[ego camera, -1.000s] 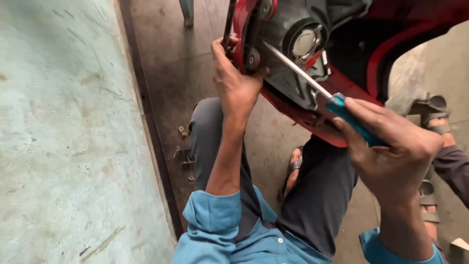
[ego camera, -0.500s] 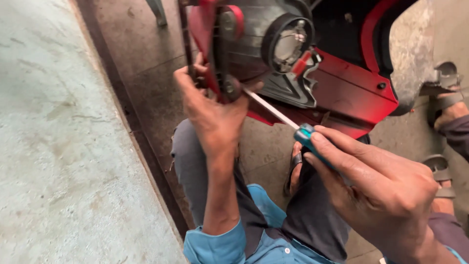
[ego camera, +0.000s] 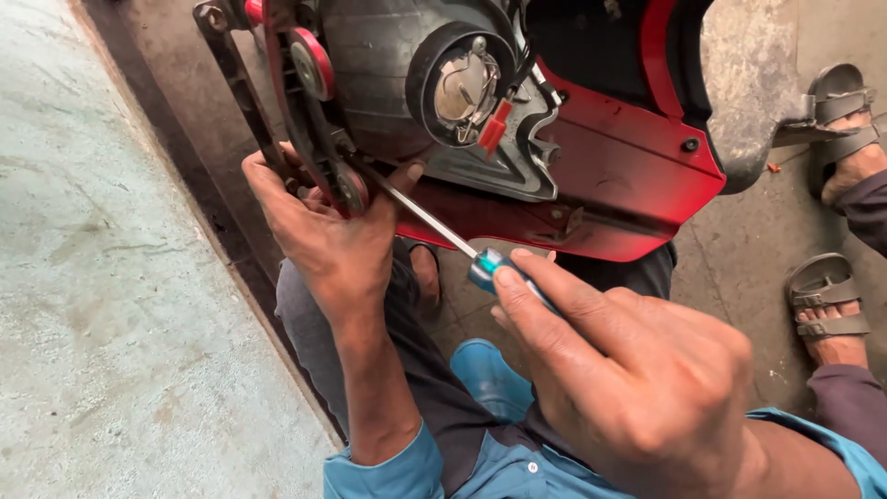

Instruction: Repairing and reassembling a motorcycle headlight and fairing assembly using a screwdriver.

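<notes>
Reaching toward 10 o'clock, the screwdriver is gripped at its teal handle by the closed right hand. Its tip is hidden behind the black bracket, clasped by the left hand, below the red headlight housing.

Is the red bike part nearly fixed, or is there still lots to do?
Done: the headlight unit sits inside the red cowl. In hand: the right hand holds a screwdriver to a fastener while the left hand steadies the edge. How much is left can't be told.
</notes>
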